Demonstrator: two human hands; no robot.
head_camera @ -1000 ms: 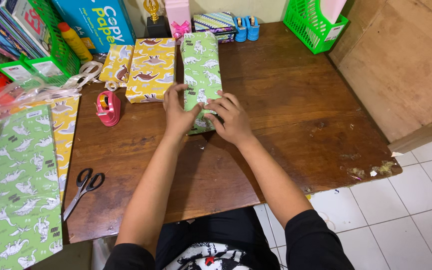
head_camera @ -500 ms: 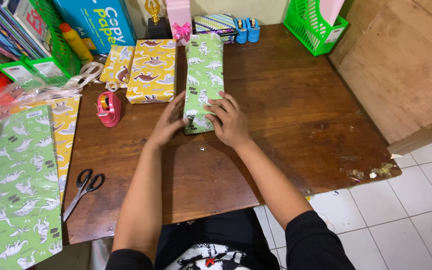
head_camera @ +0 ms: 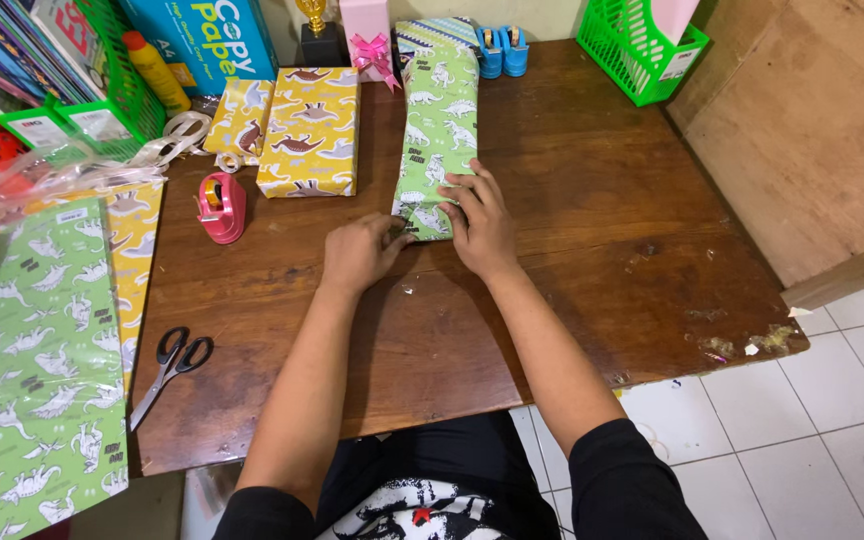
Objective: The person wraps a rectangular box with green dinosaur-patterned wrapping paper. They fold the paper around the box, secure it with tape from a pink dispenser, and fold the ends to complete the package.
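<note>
We see a worn brown wooden table (head_camera: 592, 260) over a white tiled floor (head_camera: 812, 450), its top scuffed and chipped at the near right corner. Green dinosaur-print wrapping paper (head_camera: 22, 380) lies flat at the left. The long green-wrapped box (head_camera: 437, 130) sits at the table's middle back, its long axis running away from us, the near end pointing at us. Beside it lies a flatter yellow-wrapped box (head_camera: 310, 130). Our right hand (head_camera: 482, 222) lies flat, fingers spread over the near end; our left hand (head_camera: 360, 252) pinches the paper fold there. Smaller: black scissors (head_camera: 172, 362) and a pink tape dispenser (head_camera: 222, 206).
</note>
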